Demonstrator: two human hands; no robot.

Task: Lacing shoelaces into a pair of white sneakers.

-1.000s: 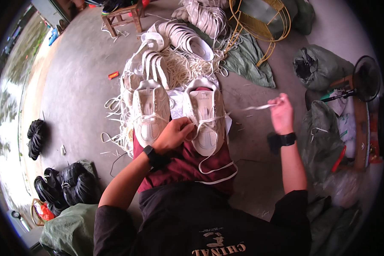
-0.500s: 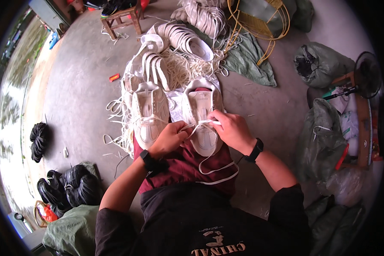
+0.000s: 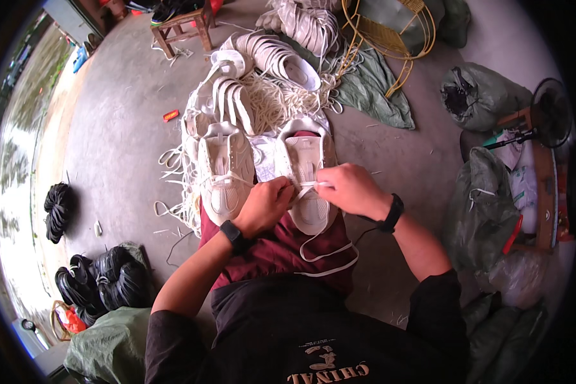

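Note:
Two white shoe uppers lie side by side over my lap, toes toward me. My hands work at the right shoe, where a white shoelace crosses low on the tongue and trails over my dark red trousers. Closed at that shoe's left edge, my left hand pinches the lace. On the opposite edge my right hand grips the lace between thumb and fingers. The left shoe has a lace across its lower eyelets and is touched by neither hand.
Beyond the shoes lie a heap of white laces and nested shoe uppers. A wooden stool and a yellow chair frame stand farther off. Black bundles sit at left; green sacks and a fan at right.
My left hand has shifted slightly right and up, closer to the lace crossing. My right hand has turned a little, its wrist moving slightly right, still gripping the lace.

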